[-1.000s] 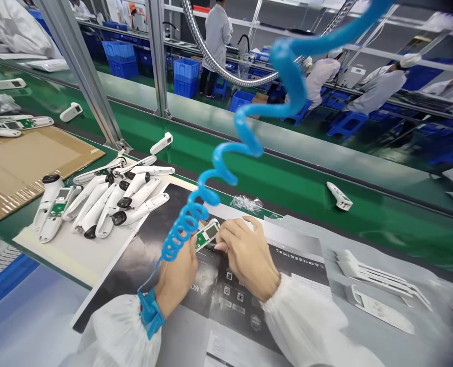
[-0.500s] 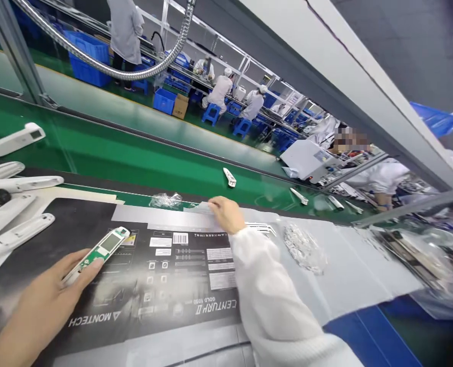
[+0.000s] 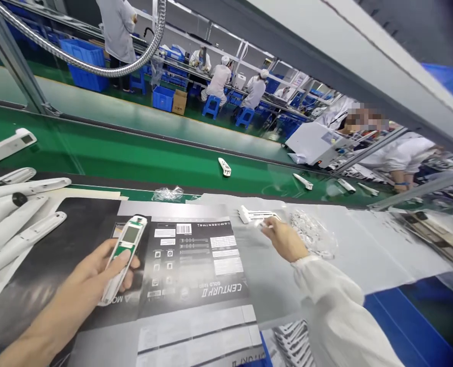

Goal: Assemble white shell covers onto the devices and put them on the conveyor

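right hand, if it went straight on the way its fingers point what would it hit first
The right hand would most likely meet the white slotted plastic piece lying just beyond its fingertips. Depth is hard to judge here, so the fingers may already be almost touching it.

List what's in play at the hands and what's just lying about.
In play:
left hand, gripping a white handheld device with a green circuit board
right hand, beside white plastic frames

Lying about:
pile of white casings
clear plastic bag
white casing on the green conveyor belt
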`<state>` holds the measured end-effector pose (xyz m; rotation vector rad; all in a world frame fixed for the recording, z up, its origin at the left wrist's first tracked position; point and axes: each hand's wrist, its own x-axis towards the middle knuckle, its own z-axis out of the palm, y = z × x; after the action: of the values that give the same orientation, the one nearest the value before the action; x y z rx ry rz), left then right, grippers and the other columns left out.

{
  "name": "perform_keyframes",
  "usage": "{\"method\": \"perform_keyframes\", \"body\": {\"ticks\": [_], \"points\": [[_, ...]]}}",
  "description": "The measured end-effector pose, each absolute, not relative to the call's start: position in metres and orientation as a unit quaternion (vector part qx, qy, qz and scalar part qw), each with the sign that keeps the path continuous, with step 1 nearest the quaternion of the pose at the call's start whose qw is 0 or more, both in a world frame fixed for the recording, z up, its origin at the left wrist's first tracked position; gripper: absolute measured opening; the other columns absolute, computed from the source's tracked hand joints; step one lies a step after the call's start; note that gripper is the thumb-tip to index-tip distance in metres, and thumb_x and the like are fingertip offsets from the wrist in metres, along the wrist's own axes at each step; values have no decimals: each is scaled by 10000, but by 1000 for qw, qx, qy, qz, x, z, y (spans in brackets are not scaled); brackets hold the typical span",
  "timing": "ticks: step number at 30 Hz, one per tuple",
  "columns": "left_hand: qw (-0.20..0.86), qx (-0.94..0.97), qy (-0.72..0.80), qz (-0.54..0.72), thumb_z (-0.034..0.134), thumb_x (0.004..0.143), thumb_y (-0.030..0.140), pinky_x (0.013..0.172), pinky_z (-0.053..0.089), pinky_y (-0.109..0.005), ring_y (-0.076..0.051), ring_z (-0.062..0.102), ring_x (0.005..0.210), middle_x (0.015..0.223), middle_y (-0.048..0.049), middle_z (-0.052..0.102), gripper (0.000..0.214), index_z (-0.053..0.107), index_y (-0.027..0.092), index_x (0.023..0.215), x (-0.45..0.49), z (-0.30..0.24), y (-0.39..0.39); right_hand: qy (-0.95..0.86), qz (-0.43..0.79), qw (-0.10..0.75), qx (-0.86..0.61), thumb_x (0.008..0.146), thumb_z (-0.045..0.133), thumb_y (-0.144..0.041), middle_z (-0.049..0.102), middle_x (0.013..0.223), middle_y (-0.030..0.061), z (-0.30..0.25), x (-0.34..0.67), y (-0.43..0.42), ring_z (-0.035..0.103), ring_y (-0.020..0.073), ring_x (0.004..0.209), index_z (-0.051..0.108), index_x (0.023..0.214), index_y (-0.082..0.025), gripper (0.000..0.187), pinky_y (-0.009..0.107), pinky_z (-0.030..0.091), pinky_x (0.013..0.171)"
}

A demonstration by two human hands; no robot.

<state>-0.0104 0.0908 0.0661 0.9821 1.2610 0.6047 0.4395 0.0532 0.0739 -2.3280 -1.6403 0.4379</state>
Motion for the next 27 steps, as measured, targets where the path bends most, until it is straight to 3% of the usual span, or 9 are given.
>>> {"method": "perform_keyframes", "body": {"ticks": [2,4,5,8,11,19,27], "points": [[643,473,539,269,567,832,644,495,446,-220,-125,527,555,793,-18,674,545,607,219,1171,4,70,90,-538,231,252,-771,885,520,-345,689,971,81,78,411,57,673,247,827,503,1183,-232,319,427,513,803],[615,511,528,286,470,895,624,566,480,-243,-135,555,610,890,-29,695,551,573,227,1263,24,68,89,-452,369,429,-689,838,613,-380,689,1092,75,74,362,64,694,243,857,389,1321,-273,542,437,537,812],[596,532,524,295,445,916,600,624,502,-261,-148,585,664,943,-34,701,535,566,232,1285,34,65,88,-390,427,505,-641,783,688,-371,691,1107,65,70,333,68,699,246,867,395,1322,-284,619,449,542,824],[536,580,512,339,532,910,491,881,505,-316,-200,641,969,1146,-42,686,444,582,243,1275,60,50,83,-250,550,588,-539,736,767,-367,699,1108,53,57,245,76,683,244,970,494,1267,-269,605,440,532,884],[514,586,501,375,610,885,400,1028,445,-331,-221,586,1181,1282,-33,640,396,601,252,1252,68,40,78,-163,613,628,-451,801,709,-482,684,1175,71,51,190,76,634,248,1103,517,1302,-251,583,430,511,952],[579,526,481,396,646,876,380,1010,482,-323,-225,620,1148,1238,-30,670,372,632,254,1226,53,38,74,-203,618,614,-448,845,693,-446,595,1350,44,48,182,71,569,224,1216,439,1426,-316,647,412,468,1042],[565,500,487,440,685,850,324,983,499,-310,-211,647,1077,1150,-20,707,303,680,232,1139,55,28,77,-172,624,615,-450,739,808,-385,663,1246,57,43,176,71,599,226,1170,526,1321,-288,654,395,477,1023]]}}
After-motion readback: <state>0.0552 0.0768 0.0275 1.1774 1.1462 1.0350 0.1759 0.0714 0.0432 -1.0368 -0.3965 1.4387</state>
